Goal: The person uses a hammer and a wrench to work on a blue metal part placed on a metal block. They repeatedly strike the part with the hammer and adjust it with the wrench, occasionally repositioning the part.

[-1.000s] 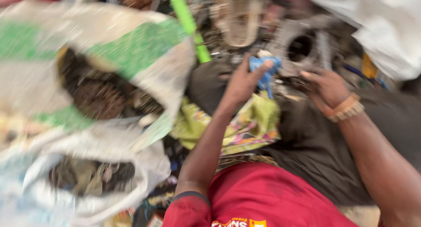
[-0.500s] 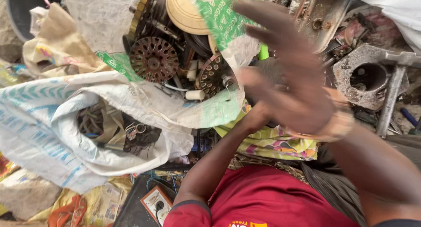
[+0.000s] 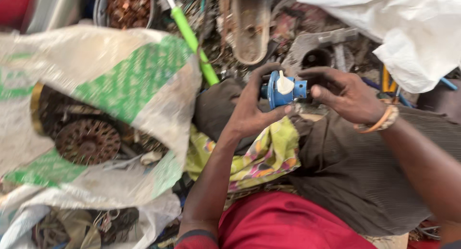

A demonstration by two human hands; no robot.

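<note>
— What's changed since half a second ago?

— My right hand [image 3: 353, 97] was spread across the view; now it's lowered, fingers curled loosely beside the plug [image 3: 283, 89]. My left hand [image 3: 252, 109] grips it, fingers wrapped round.

— The plug?

— Blue, round, with a white tab, held over my lap.

— Around you?

— An open sack [image 3: 120, 90] of rusty metal parts on my left, a green rod [image 3: 192, 37], a white bag [image 3: 408, 37], scrap underneath.

A white-and-green sack [image 3: 120, 85] lies open, rusty metal parts inside — above it a bucket [image 3: 126, 6] of scrap (reddish bits), right of it a green rod [image 3: 192, 40] and metal clutter.
</note>
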